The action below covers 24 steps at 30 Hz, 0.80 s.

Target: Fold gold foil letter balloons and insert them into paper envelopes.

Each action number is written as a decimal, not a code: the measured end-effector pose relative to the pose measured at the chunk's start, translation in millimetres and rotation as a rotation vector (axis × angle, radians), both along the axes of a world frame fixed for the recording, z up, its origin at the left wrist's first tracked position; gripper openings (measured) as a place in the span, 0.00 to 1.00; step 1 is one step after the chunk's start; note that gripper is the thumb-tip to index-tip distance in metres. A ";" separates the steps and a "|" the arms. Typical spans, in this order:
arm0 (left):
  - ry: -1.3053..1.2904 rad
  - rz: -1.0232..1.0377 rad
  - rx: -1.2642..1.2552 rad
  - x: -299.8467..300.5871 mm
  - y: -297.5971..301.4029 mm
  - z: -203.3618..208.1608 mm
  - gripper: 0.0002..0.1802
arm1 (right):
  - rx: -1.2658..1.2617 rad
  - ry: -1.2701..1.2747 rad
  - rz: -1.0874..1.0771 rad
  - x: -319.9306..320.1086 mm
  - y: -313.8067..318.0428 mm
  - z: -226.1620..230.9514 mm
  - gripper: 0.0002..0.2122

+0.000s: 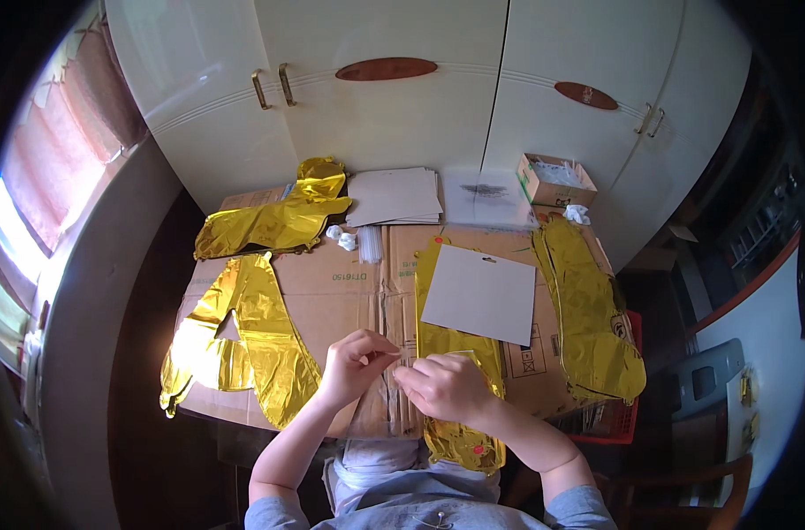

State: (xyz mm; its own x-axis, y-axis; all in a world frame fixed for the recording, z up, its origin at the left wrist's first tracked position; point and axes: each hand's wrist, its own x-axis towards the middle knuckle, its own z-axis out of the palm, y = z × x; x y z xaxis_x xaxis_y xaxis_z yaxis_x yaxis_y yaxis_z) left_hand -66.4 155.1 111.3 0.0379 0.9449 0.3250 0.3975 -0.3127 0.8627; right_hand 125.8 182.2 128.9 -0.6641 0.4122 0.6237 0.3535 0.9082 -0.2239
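My left hand [356, 364] and my right hand [442, 385] face each other just above the table's near part, both with thumb and fingers pinched together. Whatever lies between the fingertips is too small or thin to make out. Beneath my right hand runs a long gold foil balloon [460, 439], flat, its lower end hanging over the near edge by my lap. On its upper part rests a grey card [479, 296] with a hang slot. To the left of my left hand lies a flat gold foil balloon [274, 353] shaped like the letter A.
Another gold foil balloon [588, 309] lies along the right edge. More gold foil [274, 225] is at the far left. Behind are stacked grey cards [394, 199], clear plastic sleeves [486, 203], clear straws [370, 246], white crumpled pieces [341, 238] and an open box [557, 190]. Cardboard [332, 296] covers the table.
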 end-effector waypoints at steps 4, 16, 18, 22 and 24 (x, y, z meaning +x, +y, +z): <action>0.120 -0.132 -0.039 -3.1 -4.2 -1.6 0.06 | -0.024 0.031 -0.007 3.1 14.6 10.2 0.03; -0.645 -0.146 -0.178 -2.4 -5.5 -25.6 0.07 | -0.185 -0.038 0.039 -3.0 13.6 -24.6 0.05; -0.358 0.000 -0.139 0.3 -7.0 -20.9 0.05 | -0.107 -0.067 0.036 -3.4 4.6 -19.6 0.06; 0.039 0.008 -0.074 -1.0 -8.2 -4.6 0.05 | -0.027 0.016 0.028 -0.5 7.7 -2.8 0.04; 0.069 -0.073 -0.108 -5.4 -9.9 -4.7 0.05 | -0.066 0.010 0.026 1.4 14.5 2.8 0.04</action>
